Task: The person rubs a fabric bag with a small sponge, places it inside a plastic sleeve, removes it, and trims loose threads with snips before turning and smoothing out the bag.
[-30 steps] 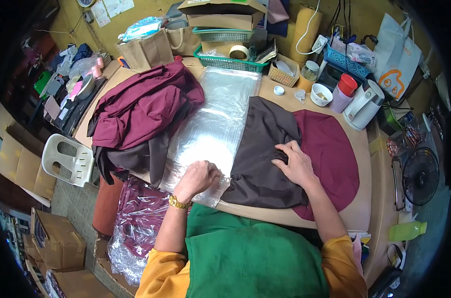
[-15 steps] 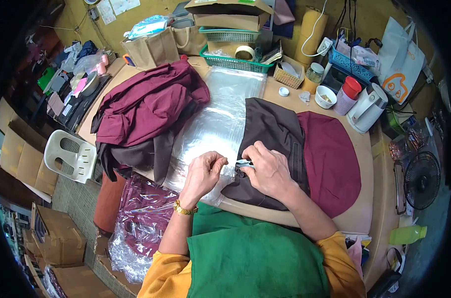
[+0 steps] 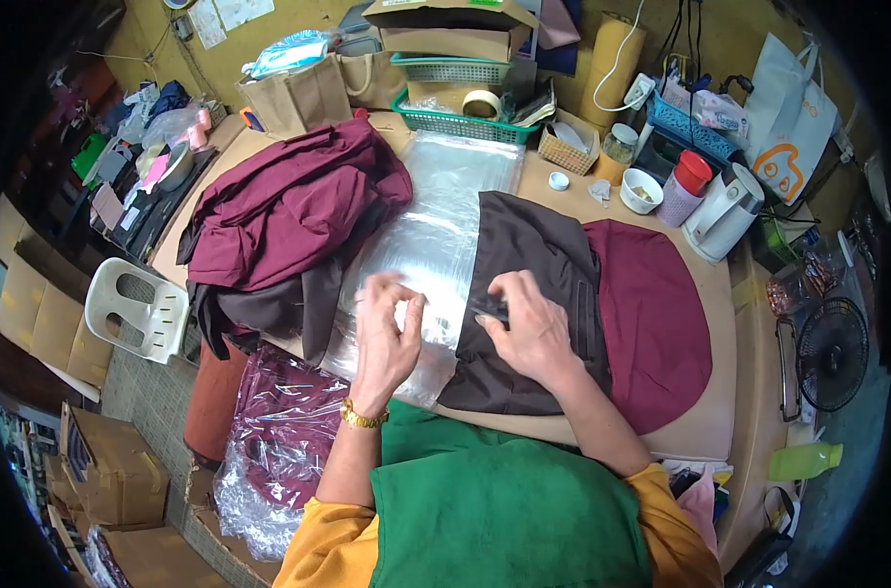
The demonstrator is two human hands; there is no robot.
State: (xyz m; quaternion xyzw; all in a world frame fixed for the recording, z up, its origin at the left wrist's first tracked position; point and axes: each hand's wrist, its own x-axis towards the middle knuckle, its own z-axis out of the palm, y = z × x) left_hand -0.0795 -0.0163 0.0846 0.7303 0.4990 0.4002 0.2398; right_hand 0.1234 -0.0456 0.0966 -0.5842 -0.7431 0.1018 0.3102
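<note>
My right hand (image 3: pixel 534 328) is closed around a small pair of thread snips (image 3: pixel 491 310), partly hidden by the fingers. It is above a dark brown garment (image 3: pixel 534 245) lying flat on the table. My left hand (image 3: pixel 387 333), with a gold watch at the wrist, hovers over clear plastic bags (image 3: pixel 431 245). Its thumb and fingertips curl together in a slightly blurred pinch; anything between them is too small to make out. A maroon part (image 3: pixel 651 323) of the folded cloth extends right of the brown section.
A heap of maroon and dark garments (image 3: pixel 289 216) covers the table's left side. Green baskets (image 3: pixel 465 122) stand at the back, with a kettle (image 3: pixel 725 211) and jars at the right. A white plastic chair (image 3: pixel 137 309) and plastic-wrapped maroon garments (image 3: pixel 274 431) are at the left.
My hands have moved apart, the left one up and leftward away from the brown garment's edge. The snips have turned and now look darker in my right hand. The garments lie as before.
</note>
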